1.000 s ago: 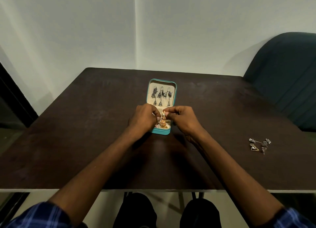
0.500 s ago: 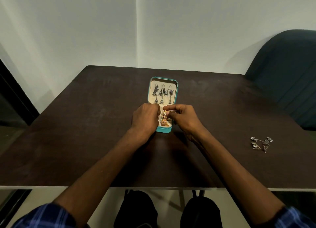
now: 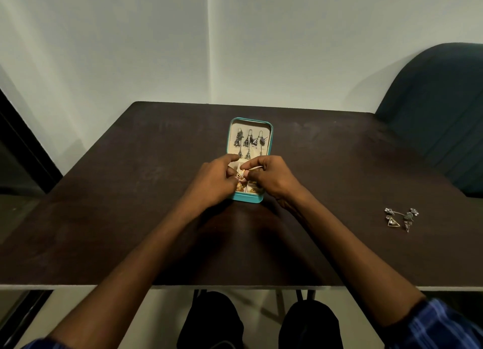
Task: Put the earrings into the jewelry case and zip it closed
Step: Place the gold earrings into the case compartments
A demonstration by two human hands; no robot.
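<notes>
A small teal jewelry case (image 3: 247, 199) lies open in the middle of the dark table. Several dark dangling earrings (image 3: 248, 141) hang in its cream-lined lid. A gold earring (image 3: 241, 175) is pinched between the fingertips of my left hand (image 3: 213, 182) and my right hand (image 3: 271, 177), just above the case's lower tray. More gold pieces (image 3: 243, 188) lie in the tray's compartments, partly hidden by my fingers. A little heap of silver earrings (image 3: 401, 218) rests on the table far to the right.
The dark brown table (image 3: 130, 191) has its near edge just above my knees. A dark teal chair (image 3: 439, 108) stands at the back right corner. White walls rise behind the table.
Both hands have stayed over the case's tray. The gold earring now sits a little higher, between the fingertips of both hands, and my left index finger has stretched out toward the lid.
</notes>
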